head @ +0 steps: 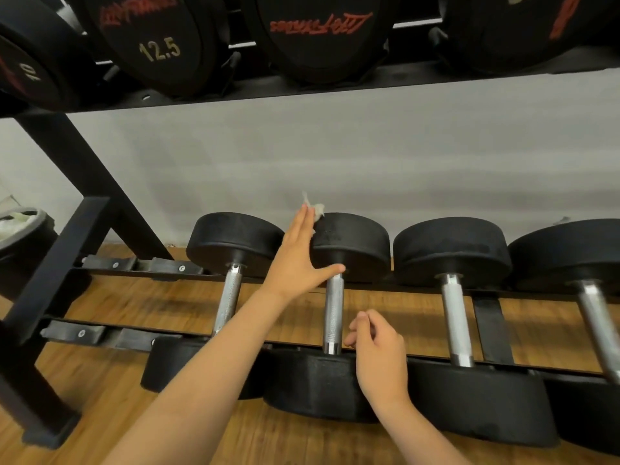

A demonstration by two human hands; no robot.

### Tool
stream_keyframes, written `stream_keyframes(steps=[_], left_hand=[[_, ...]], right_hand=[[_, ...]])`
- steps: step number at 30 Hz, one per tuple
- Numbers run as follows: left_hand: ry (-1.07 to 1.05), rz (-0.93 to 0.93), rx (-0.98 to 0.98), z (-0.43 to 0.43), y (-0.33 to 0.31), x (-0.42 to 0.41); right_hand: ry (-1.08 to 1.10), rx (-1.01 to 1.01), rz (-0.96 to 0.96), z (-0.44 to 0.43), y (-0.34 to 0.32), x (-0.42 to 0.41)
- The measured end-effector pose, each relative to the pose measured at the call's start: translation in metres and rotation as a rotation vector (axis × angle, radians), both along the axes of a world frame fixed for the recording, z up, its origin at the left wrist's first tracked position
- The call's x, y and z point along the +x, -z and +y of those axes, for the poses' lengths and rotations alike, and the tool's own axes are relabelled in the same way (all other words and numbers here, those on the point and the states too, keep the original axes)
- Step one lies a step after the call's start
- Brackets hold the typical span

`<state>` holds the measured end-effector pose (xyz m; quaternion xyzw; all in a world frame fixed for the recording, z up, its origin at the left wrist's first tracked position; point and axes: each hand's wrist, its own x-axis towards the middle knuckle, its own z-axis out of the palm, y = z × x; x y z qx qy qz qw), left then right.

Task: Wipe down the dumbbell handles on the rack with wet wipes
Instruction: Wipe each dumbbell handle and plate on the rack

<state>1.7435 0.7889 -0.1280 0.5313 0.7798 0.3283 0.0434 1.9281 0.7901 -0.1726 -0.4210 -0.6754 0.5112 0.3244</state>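
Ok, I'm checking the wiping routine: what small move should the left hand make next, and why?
Probably draw the left hand back so the wet wipe lands on the second dumbbell's handle. The wipe sits at its fingertips on the far head, while the knurled handle lies bare below the thumb.

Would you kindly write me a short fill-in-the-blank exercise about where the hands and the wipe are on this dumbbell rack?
1. The left hand presses the wet wipe on the far head of the ____ dumbbell from the left on the lower shelf.
2. The right hand, fingers loosely curled, hovers by the near end of that same dumbbell's ____.
3. On the upper shelf, the dumbbell beside the one marked 10 is marked ____.

Missing words: second; handle; 12.5
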Motion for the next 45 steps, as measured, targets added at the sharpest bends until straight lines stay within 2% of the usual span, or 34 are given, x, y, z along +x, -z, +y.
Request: stream_keyframes(steps=[5,9,16,20,25,30,37,45], left_hand=[[-0.059,-0.176,0.092,-0.011,0.021,0.004],[-0.108,-0.322,0.084,-0.006,0.011,-0.01],[-0.154,-0.344,0.094,-0.01,0.022,-0.002],[-0.159,-0.24,0.033,-0.01,0.015,0.002],[-0.047,0.164,0.017,-0.002,0.007,0.029],[0.043,0.378,-0.07,0.014,-0.009,0.036],[0.056,0.425,-0.174,0.007,-0.012,0.045],[-0.025,0.413,-0.163,-0.012,-0.03,0.058]], right_hand=[[0.002,-0.006,-0.011,0.0,-0.001,0.0],[0.016,-0.004,-0.004,0.0,0.0,-0.001],[0.01,-0.014,0.003,0.0,0.001,-0.001],[-0.006,-0.02,0.004,0.001,0.002,0.001],[-0.016,0.003,0.028,0.0,0.002,0.001],[-0.016,0.042,0.044,0.0,0.004,0.002],[-0.016,0.05,0.076,0.0,0.006,0.003],[-0.02,0.097,0.067,0.002,0.009,0.004]])
